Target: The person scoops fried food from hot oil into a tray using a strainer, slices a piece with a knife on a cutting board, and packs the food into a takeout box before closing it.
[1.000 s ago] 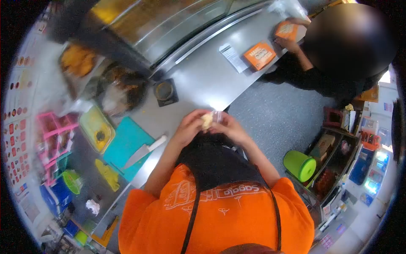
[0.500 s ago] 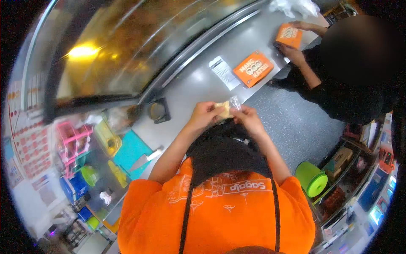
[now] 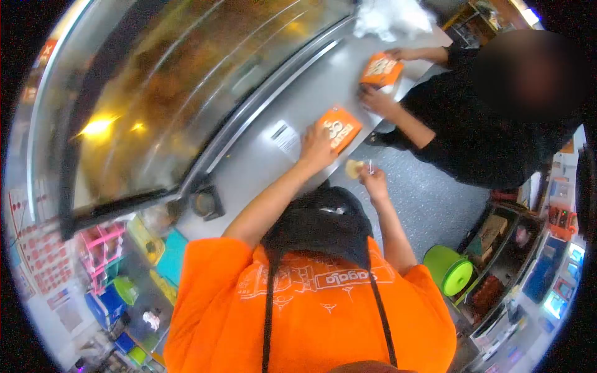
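My left hand (image 3: pixel 318 149) grips the near left end of an orange takeaway box (image 3: pixel 341 127) with white lettering, which sits on the steel counter. Part of the box's print is covered by my fingers. In my right hand (image 3: pixel 374 183), pinched between the fingers, is a small clear plastic packet (image 3: pixel 355 168) with pale yellow contents, held off the counter's front edge above the floor. A printed paper slip (image 3: pixel 285 137) lies on the counter to the left of the box.
A co-worker in black (image 3: pixel 448 124) handles a second orange box (image 3: pixel 382 69) farther along the steel counter (image 3: pixel 249 155). White plastic bags (image 3: pixel 392 18) lie at its far end. A glass display case (image 3: pixel 174 81) runs behind. A green bin (image 3: pixel 448 271) stands at right.
My left hand has left the packet and reached forward onto the orange box. My right hand keeps the packet alone. The view has shifted, and the co-worker still holds the other box.
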Motion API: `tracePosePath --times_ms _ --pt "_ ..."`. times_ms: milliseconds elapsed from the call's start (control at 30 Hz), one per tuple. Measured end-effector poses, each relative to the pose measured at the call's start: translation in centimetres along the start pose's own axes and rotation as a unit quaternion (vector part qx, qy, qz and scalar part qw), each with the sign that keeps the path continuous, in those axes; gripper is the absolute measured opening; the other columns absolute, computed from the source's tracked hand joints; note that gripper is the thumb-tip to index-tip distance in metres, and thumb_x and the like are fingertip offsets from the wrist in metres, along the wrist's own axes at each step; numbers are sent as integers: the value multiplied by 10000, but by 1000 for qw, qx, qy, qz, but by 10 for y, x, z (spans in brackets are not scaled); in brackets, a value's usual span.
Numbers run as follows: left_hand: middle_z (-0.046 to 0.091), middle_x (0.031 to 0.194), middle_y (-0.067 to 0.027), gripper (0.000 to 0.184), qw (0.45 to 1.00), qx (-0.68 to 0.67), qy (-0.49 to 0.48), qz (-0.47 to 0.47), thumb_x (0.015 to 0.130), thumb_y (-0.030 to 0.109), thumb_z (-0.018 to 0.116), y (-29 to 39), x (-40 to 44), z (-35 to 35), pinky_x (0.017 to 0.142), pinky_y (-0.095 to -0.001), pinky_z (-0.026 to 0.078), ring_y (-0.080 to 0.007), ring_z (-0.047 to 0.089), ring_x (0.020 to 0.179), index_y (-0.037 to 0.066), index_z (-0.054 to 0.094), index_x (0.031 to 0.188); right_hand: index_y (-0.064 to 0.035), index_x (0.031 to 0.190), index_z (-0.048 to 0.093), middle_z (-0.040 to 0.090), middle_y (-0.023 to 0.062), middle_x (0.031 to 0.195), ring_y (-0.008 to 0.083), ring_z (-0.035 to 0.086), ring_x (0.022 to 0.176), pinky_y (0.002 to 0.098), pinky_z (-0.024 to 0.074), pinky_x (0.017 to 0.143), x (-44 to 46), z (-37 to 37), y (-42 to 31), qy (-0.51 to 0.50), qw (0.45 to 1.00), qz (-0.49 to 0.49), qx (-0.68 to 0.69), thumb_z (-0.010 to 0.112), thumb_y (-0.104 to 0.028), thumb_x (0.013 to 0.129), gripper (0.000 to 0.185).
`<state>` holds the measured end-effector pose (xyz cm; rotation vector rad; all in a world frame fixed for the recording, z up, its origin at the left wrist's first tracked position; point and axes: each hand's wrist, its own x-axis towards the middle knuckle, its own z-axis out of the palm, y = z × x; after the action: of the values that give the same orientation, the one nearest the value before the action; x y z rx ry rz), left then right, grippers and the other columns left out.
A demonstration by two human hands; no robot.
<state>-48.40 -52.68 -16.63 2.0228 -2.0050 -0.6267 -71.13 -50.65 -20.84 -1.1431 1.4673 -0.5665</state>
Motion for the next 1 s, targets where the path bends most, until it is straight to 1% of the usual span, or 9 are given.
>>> tracePosePath --times_ms 200,300,367,500,600,667,767,867,1000 --pt "308 1360 -299 830 999 -25 -6 -34 620 303 800 -6 19 19 1017 -571 323 -483 329 1253 -34 397 1263 -9 954 641 638 42 799 114 569 672 267 467 606 19 -10 12 29 998 18 50 614 -162 856 183" --pt "358 1358 -295 828 995 -47 -65 -54 675 320 750 -5 17 -13 1028 -520 341 -443 373 1259 -14 353 1320 -11 957 635 636 42 800 115 569 674 267 466 611 26 -7 11 10 997 17 75 620 -150 853 174" --pt "477 1270 -268 776 953 -296 -54 -48 726 322 682 -30 24 -25 1001 -441 394 -376 489 1181 0 339 1344 -11 959 632 635 41 802 115 569 676 267 465 614 35 2 3 -4 995 28 99 626 -143 849 172" --pt "556 1221 -215 654 925 -376 -46 -30 792 269 603 -48 15 -56 951 -353 433 -287 562 1115 5 384 1349 -9 963 623 636 39 828 114 561 690 275 463 613 35 9 -42 -4 992 -13 122 650 -176 840 209" --pt "544 1247 -201 632 928 -366 -48 -55 814 282 607 -41 3 -70 956 -352 428 -266 554 1125 -4 404 1340 -4 931 599 611 51 772 146 558 673 306 462 602 64 24 -43 30 989 -139 35 662 -204 823 236" --pt "535 1259 -203 643 933 -348 -50 -73 816 295 620 -38 0 -64 958 -354 427 -266 548 1134 -7 402 1340 1 856 574 601 105 736 206 582 658 354 462 597 70 29 -62 149 932 -220 -248 664 -223 802 247" --pt "522 1272 -213 648 925 -371 -21 -79 825 312 633 -33 -4 -44 973 -360 416 -282 532 1157 -11 403 1337 -2 776 553 590 159 712 258 608 657 391 461 607 81 48 -70 199 901 -230 -309 656 -230 790 251" --pt "519 1262 -228 634 945 -323 22 -52 830 314 637 -24 -16 -37 990 -380 404 -324 508 1182 -16 418 1325 -12 854 635 645 186 759 343 638 707 425 497 630 59 50 -108 102 920 -241 -291 598 -252 840 243" --pt "468 1302 -240 585 969 -231 68 60 822 319 649 -14 -36 -28 1007 -407 392 -377 464 1209 41 472 1305 -8 926 649 662 156 748 327 646 681 405 508 639 60 36 -86 -4 950 -250 -189 585 -259 855 269"
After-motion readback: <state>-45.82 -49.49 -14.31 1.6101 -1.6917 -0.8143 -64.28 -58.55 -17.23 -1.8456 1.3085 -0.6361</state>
